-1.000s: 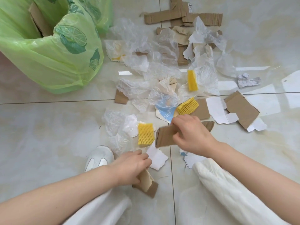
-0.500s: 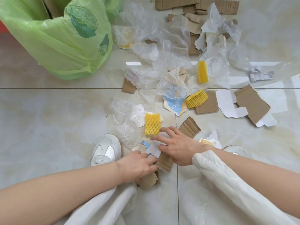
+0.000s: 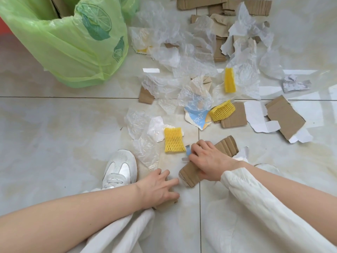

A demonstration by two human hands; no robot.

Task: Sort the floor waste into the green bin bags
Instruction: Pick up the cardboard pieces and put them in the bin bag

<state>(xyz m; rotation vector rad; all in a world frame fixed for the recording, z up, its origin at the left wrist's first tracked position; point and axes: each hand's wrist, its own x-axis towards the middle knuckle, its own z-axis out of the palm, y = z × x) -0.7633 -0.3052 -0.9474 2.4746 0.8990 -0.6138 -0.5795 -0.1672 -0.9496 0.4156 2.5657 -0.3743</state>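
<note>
**Floor waste, cardboard lot: two pieces in hand, bag not yet reached**

Item 1. Long strip of brown corrugated cardboard (image 3: 226, 145), flat on the pale tiled floor (image 3: 54, 143). Its long axis runs diagonally, from the near end just ahead of the left fingertips up and away to the right. The right hand (image 3: 209, 159) lies across its middle, palm down, fingers curled over the far edge; the grip looks pressed onto the strip, though whether the thumb is under it cannot be told. A small blue-and-white paper scrap (image 3: 187, 152) sits at those fingertips.

Item 2. Smaller folded brown cardboard piece (image 3: 165, 204), mostly hidden beneath the left hand (image 3: 158, 187). That hand's fingers are spread and laid flat over it, not closed round it.

Item 3. Yellow foam fruit-net sleeve (image 3: 173, 139), just left of the right grip, untouched.

Item 4. Translucent green bin bag with lime print (image 3: 63, 42), open, well away from both grips, far forward and to the left; the left hand is the nearer.

Assessment: the strip probably joins the left-hand piece before both go to the bag. Much plastic film, paper and cardboard beyond remains unsorted.
</note>
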